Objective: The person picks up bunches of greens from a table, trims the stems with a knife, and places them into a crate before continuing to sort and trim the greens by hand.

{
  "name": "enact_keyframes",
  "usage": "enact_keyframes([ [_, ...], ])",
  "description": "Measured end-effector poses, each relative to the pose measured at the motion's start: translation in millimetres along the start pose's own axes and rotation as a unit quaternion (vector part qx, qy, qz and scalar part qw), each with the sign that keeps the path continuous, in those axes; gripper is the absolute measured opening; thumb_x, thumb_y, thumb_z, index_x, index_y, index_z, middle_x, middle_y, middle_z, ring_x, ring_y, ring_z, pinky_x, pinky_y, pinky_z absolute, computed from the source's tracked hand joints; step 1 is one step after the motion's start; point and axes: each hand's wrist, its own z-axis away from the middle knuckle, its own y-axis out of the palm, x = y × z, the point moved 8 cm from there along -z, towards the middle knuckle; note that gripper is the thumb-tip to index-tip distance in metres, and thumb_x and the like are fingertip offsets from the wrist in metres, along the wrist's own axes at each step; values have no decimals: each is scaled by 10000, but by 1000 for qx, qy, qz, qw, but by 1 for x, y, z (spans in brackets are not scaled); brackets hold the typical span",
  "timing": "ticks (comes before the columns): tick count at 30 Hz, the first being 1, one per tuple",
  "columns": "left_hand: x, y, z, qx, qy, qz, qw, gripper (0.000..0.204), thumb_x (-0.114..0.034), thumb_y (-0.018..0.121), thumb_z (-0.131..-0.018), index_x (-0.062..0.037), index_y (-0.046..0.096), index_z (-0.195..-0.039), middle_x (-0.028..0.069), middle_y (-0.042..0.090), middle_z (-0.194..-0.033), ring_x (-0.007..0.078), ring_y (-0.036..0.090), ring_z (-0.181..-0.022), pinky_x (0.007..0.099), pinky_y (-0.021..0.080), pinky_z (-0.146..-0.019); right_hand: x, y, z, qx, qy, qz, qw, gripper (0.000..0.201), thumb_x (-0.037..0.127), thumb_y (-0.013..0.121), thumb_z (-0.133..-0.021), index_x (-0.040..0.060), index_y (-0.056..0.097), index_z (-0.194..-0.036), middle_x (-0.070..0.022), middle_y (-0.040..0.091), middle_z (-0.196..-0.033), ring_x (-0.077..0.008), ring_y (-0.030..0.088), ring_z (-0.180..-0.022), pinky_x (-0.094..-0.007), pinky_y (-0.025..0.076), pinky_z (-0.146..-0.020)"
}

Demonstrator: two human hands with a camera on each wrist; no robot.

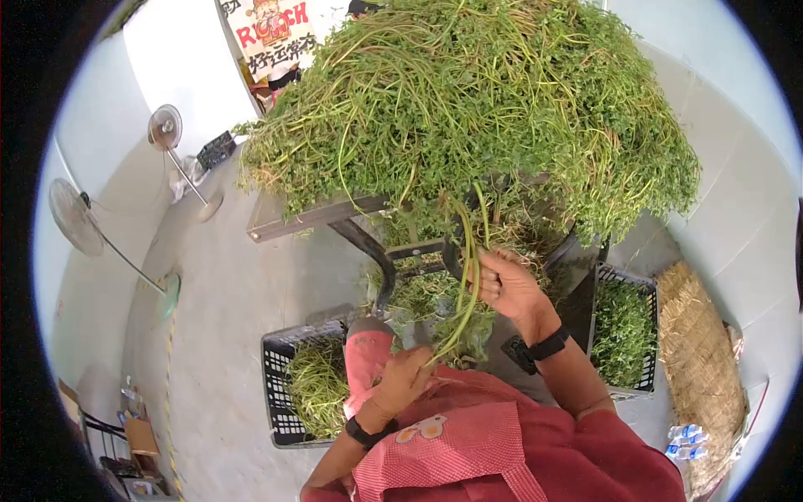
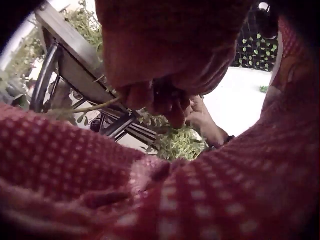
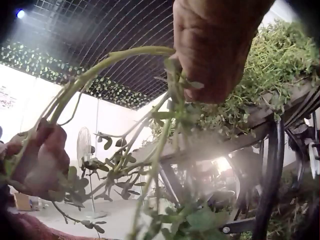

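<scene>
Long green purslane stems (image 1: 462, 322) stretch between my two hands in front of the apron. My left hand (image 1: 401, 381) holds their lower ends close to my lap, fingers curled round them. Higher up and to the right, my right hand (image 1: 508, 284) pinches the same stems between thumb and fingers. In the right wrist view the stem (image 3: 107, 61) arches from one hand to the other, with small oval leaves hanging below. A large heap of purslane (image 1: 468, 109) covers the table (image 1: 314, 219) ahead. The left wrist view is dark, the left hand's fingertips partly hidden.
Black crates with greens stand on the floor, one at the left (image 1: 280, 418) and one at the right (image 1: 599, 289). Loose greens lie under the table around its black legs (image 1: 385, 276). Two fans (image 1: 166, 125) are at the left; a straw bundle (image 1: 698, 351) and water bottles (image 1: 687, 443) lie at the right.
</scene>
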Motion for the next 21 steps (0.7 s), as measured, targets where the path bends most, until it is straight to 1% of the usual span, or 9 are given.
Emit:
enact_keyframes([
  [3, 10, 5, 9, 19, -19, -18, 999, 131, -139, 524, -855, -40, 538, -941, 174, 567, -839, 377, 567, -721, 409, 465, -621, 2, 10, 4, -17, -24, 64, 998, 99, 149, 576, -910, 73, 556, -850, 53, 411, -554, -42, 356, -430, -216, 258, -390],
  [6, -2, -10, 10, -81, 49, -101, 990, 166, -126, 482, -882, -17, 560, -981, 147, 610, -926, 330, 597, -737, 371, 482, -669, -3, 6, 4, -6, -36, 171, 985, 111, 158, 590, -903, 61, 567, -853, 55, 407, -547, -39, 333, -432, -228, 236, -396],
  [9, 25, -25, 19, -167, -118, 179, 962, 213, -137, 435, -914, 4, 579, -980, 117, 633, -933, 232, 603, -732, 318, 482, -699, -9, 10, 8, -31, -43, 216, 975, 135, 173, 622, -883, 40, 598, -870, 65, 398, -558, -32, 303, -444, -233, 218, -404],
  [11, 55, -32, 29, -259, -297, 384, 835, 266, -192, 396, -934, -21, 595, -888, 62, 624, -797, 149, 572, -674, 274, 466, -623, -15, 9, 9, -44, -46, 241, 968, 153, 170, 641, -866, 23, 612, -901, 71, 389, -571, -25, 291, -457, -228, 205, -414],
  [12, 55, -41, 29, -264, -296, 384, 833, 266, -192, 396, -934, -21, 595, -888, 62, 624, -797, 149, 572, -674, 274, 466, -623, -17, 12, 9, -40, -43, 243, 968, 153, 170, 641, -866, 23, 612, -901, 71, 389, -571, -25, 291, -457, -228, 205, -414],
  [15, 67, -37, 34, -294, -338, 609, 655, 365, -330, 374, -936, -93, 565, -735, 12, 558, -616, 106, 371, -447, 232, 263, -387, -10, 17, 10, -69, -56, 239, 967, 145, 170, 643, -858, 27, 622, -875, 72, 392, -565, -26, 297, -459, -220, 208, -419],
  [18, 92, -29, 63, -293, -435, 570, 632, 368, -326, 378, -932, -92, 570, -724, 15, 548, -584, 108, 392, -438, 228, 276, -390, 1, 13, 11, -112, -82, 307, 942, 166, 184, 651, -843, 19, 639, -842, 56, 431, -576, -24, 328, -484, -224, 237, -426],
  [20, 69, -34, 58, -289, -416, 575, 643, 345, -298, 400, -932, -74, 587, -747, 10, 549, -581, 84, 403, -446, 215, 278, -401, -2, 28, 5, -38, -148, 526, 837, 149, 161, 637, -848, 16, 655, -880, 41, 479, -599, -30, 384, -524, -230, 308, -450],
  [21, 49, -46, 41, -277, -354, 497, 742, 311, -284, 443, -929, -64, 608, -783, -3, 551, -591, 70, 400, -451, 209, 275, -405, -2, 37, 10, -55, -144, 631, 760, 194, 197, 653, -822, 7, 652, -861, -4, 493, -590, -46, 403, -549, -256, 351, -468],
])
